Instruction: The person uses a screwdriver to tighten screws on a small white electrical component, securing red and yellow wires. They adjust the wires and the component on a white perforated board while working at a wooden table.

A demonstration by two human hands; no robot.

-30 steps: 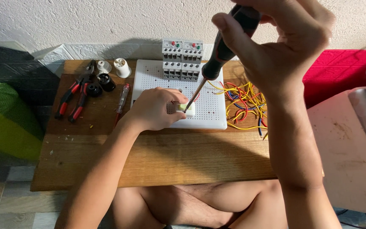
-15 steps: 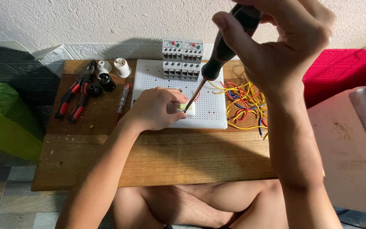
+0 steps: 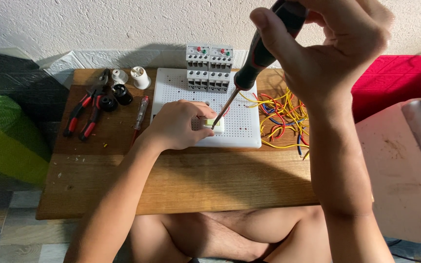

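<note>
Over white pegboard [image 3: 249, 127], screwdriver [image 3: 259, 53] slanting, tip down-left.

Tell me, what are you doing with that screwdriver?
A person sits at a low wooden table. The right hand holds a screwdriver with its tip down on a small white part on a white pegboard. The left hand steadies that part. Grey switch blocks stand at the board's far edge. Loose coloured wires lie to the right; red-handled pliers and a tester screwdriver lie to the left.
</note>
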